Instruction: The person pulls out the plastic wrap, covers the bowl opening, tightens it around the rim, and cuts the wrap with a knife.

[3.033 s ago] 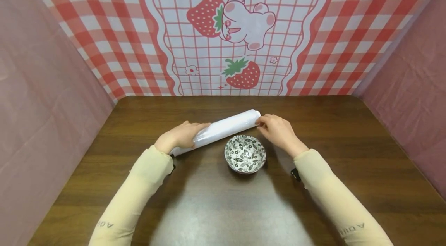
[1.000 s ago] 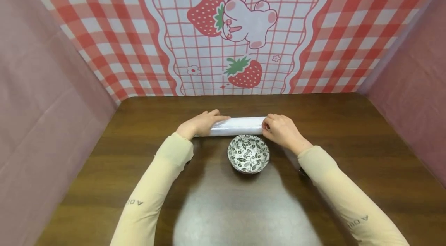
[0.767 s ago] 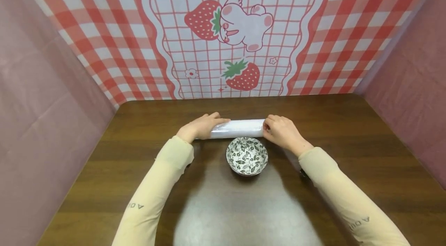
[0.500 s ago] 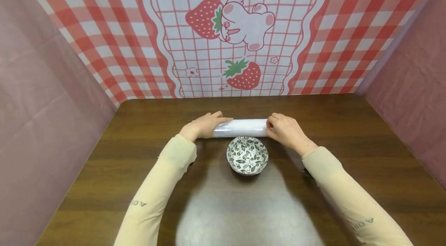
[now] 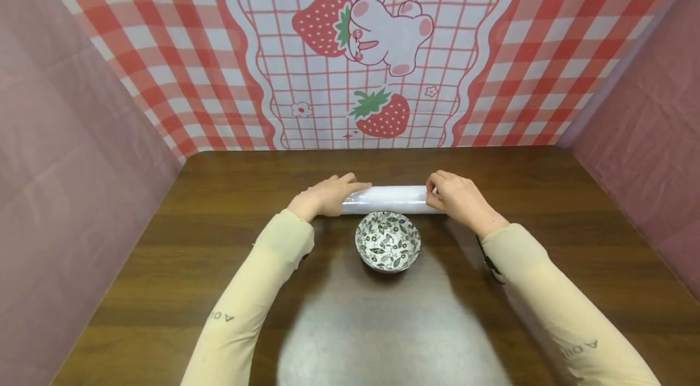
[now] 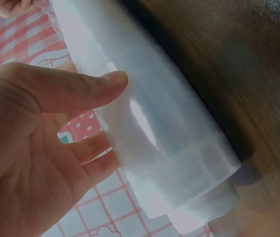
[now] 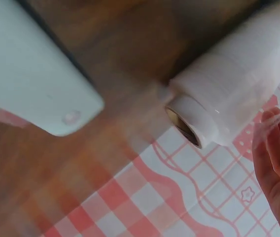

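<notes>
A roll of cling film lies crosswise on the table behind a bowl with a dark leaf pattern. My left hand grips the roll towards its left end. In the left wrist view the left thumb lies on the film and the fingers reach behind the roll. My right hand is at the roll's right end, its fingertips pinching a thin clear edge of film, seen in the right wrist view. The hollow cardboard core shows at that end. Inside the bowl I see only its pattern.
The wooden table runs back to a red-and-white strawberry cloth. Pink cloth walls stand on both sides. A pale smooth object, its kind unclear, fills the right wrist view's upper left.
The roll has turned from slanted to level, and my left hand has moved right and away with it. Lately my right hand has shifted slightly right and up. The bowl stays put.
</notes>
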`<state>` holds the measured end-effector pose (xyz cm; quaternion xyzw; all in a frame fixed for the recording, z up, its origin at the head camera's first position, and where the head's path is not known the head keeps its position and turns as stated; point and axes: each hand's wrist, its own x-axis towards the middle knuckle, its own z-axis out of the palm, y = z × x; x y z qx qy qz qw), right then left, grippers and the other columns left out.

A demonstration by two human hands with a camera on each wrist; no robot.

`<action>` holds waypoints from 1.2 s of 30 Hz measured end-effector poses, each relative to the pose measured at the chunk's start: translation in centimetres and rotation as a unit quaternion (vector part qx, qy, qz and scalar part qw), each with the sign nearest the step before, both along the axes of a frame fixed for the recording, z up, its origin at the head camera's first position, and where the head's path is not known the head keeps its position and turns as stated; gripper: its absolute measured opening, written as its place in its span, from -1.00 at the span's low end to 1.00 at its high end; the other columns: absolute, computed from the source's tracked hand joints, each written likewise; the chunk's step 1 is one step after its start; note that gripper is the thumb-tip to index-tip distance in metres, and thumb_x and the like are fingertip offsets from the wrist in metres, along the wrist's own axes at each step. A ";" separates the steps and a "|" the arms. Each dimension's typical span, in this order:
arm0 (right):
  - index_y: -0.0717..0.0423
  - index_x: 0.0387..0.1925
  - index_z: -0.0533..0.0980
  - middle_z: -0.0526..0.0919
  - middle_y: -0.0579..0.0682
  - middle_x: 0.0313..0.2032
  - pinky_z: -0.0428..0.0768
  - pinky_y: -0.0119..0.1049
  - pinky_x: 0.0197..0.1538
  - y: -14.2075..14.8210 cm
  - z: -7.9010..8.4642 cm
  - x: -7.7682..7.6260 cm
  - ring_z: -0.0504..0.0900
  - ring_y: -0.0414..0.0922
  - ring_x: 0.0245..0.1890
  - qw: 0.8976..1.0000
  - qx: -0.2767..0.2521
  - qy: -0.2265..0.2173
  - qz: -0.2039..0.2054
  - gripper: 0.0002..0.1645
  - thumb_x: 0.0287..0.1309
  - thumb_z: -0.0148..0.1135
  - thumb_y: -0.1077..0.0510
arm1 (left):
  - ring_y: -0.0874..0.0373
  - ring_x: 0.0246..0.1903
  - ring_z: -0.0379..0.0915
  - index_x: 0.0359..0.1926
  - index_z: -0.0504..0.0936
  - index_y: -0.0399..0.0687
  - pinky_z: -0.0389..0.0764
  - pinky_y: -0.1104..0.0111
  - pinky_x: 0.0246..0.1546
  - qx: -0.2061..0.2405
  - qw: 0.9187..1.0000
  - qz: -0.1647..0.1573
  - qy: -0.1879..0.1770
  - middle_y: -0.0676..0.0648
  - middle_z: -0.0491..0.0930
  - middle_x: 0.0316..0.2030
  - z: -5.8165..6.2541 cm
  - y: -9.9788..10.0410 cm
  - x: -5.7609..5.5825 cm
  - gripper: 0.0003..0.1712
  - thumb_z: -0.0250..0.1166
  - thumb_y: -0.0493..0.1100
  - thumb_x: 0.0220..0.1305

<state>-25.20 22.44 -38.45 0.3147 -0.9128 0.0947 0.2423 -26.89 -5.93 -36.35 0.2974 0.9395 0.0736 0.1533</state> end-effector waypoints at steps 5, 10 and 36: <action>0.16 -0.52 0.45 0.47 -0.02 -0.54 0.46 -0.23 -0.51 -0.1 0.8 -0.3 0.46 -0.12 -0.55 1.000 -0.003 -0.012 -0.005 -0.93 -0.15 0.19 0.28 | -0.05 0.23 0.13 0.36 0.09 0.23 0.32 0.05 0.13 0.017 1.000 -0.002 0.007 -0.02 0.17 0.26 -0.1 0.2 -0.1 -0.19 0.11 -0.39 0.14; 0.14 -0.54 0.42 0.44 -0.03 -0.55 0.43 -0.24 -0.54 -0.1 1.2 -0.7 0.42 -0.14 -0.57 1.000 0.001 -0.008 -0.001 -0.92 -0.16 0.18 0.27 | 0.01 0.10 0.29 0.21 0.18 0.03 0.36 0.14 0.09 0.052 0.998 0.026 0.004 -0.06 0.35 0.13 -0.3 0.0 -0.2 -0.37 0.13 -0.37 0.11; 0.16 -0.45 0.44 0.49 -0.01 -0.50 0.46 -0.20 -0.44 -0.3 2.5 -1.8 0.44 -0.12 -0.53 0.996 -0.001 -0.076 -0.042 -0.89 -0.07 0.17 0.21 | 0.05 -0.35 0.47 -0.36 0.53 -0.11 0.50 0.25 -0.36 0.086 0.980 0.005 0.179 -0.04 0.49 -0.34 -0.6 0.2 0.1 -0.95 0.13 -0.26 0.14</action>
